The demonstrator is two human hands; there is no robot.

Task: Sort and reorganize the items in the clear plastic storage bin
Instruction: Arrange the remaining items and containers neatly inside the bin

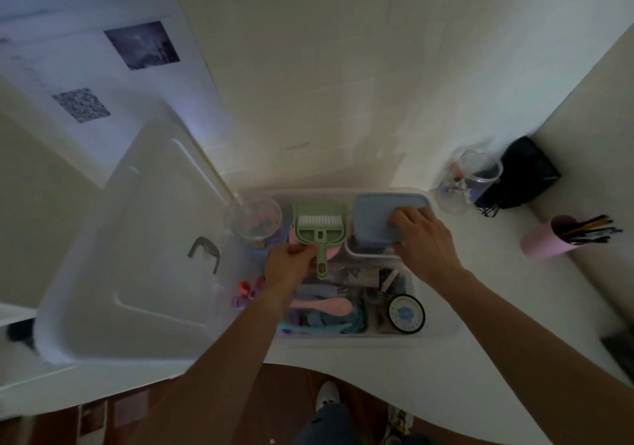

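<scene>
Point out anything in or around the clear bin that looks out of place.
A few pink and purple plastic hair claw clips lie outside the clear plastic storage bin, by its left wall, near the large white bin lid. Nothing looks spilled or broken.

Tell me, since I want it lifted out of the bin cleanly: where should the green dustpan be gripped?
Grip the green dustpan by its narrow handle, which points toward the person, coming from the near side. The pan's wide body carries a brush and offers less to close around.
</scene>
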